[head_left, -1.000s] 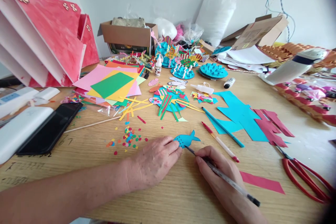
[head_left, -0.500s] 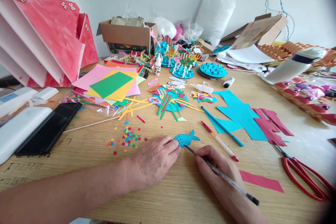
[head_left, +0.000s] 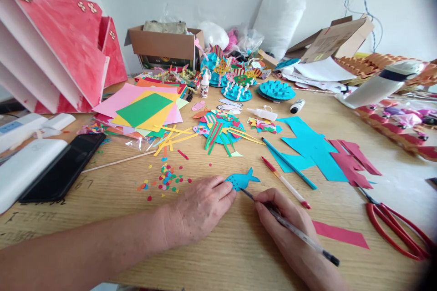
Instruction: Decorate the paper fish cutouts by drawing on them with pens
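A small blue paper fish (head_left: 241, 181) with dark dots lies on the table, its tail pointing right. Fingertips of my left hand (head_left: 204, 207) press its head end against the wood, the fingers close together and covering part of it. In my right hand (head_left: 285, 225) is a clear-barrelled black pen (head_left: 296, 231), gripped between thumb and fingers. Its tip touches the fish's lower edge, or nearly so. Left of the fish are scattered coloured paper dots (head_left: 167, 176). A red-and-white pen (head_left: 286, 183) and a blue pen (head_left: 290, 164) rest beyond my right hand.
Red-handled scissors (head_left: 392, 227) lie at the right, near a red paper strip (head_left: 341, 234). Blue paper offcuts (head_left: 307, 148) are further back. Behind the fish sits a decorated blue disc (head_left: 221, 129). Coloured sheets (head_left: 145, 109) and a phone (head_left: 64, 166) occupy the left.
The black pen's rear end has shifted very slightly to the right. My left hand and the fish stay in place.
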Available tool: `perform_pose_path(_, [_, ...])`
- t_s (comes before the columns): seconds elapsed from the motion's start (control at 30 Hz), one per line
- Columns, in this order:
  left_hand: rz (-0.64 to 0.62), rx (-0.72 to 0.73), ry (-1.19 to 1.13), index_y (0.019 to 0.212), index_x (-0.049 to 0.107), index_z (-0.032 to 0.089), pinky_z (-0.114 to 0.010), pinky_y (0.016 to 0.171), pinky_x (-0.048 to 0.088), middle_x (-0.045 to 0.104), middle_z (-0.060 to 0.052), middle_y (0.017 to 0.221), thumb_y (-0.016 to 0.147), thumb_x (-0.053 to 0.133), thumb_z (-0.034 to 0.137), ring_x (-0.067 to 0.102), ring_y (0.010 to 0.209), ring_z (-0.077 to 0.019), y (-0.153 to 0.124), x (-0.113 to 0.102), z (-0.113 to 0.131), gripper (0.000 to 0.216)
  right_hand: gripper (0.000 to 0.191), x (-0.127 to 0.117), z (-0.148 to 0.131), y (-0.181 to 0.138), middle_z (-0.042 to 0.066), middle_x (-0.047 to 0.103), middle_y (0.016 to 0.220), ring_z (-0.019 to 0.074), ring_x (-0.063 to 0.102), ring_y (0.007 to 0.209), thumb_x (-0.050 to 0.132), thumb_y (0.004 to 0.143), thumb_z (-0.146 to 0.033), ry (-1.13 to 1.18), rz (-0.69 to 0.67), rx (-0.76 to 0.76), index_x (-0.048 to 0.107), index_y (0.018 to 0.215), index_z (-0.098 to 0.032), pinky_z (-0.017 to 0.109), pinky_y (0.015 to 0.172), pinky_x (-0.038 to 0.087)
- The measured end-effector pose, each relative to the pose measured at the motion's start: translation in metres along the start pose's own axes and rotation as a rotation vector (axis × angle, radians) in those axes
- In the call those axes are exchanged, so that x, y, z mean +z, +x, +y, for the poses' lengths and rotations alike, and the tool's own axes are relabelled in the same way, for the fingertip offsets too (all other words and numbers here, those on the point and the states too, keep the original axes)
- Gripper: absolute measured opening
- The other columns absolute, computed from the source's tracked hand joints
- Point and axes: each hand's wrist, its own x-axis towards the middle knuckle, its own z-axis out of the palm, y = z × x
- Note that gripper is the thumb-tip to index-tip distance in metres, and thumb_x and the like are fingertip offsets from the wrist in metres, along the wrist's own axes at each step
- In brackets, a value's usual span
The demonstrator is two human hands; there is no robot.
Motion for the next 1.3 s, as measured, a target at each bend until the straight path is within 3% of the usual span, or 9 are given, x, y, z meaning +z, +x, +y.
perform_pose_path(0.2, [0.046, 0.008, 0.015, 0.115, 0.054, 0.009, -0.035, 0.089, 0.047, 0.057, -0.009, 0.106, 0.089, 0.041, 0.010, 0.049, 0.098, -0.0218, -0.0004, 0.0018, -0.0007, 0.029, 0.014, -0.0002, -0.0010, -0.0002, -0.003, 0.057, 0.051, 0.0123, 0.051, 0.045, 0.047, 0.076, -0.030, 0.012, -0.009, -0.019, 0.057, 0.070, -0.022, 0.022, 0.043, 0.039])
perform_pose_path(1.3, [0.034, 0.013, 0.006, 0.116, 0.053, 0.009, -0.035, 0.090, 0.045, 0.056, -0.009, 0.107, 0.089, 0.042, 0.011, 0.049, 0.100, -0.0215, 0.0000, 0.0020, -0.0010, 0.029, 0.014, 0.0005, 0.0024, -0.0004, -0.002, 0.058, 0.055, 0.0128, 0.053, 0.048, 0.048, 0.077, -0.030, 0.005, -0.029, -0.004, 0.058, 0.073, -0.022, 0.023, 0.045, 0.040])
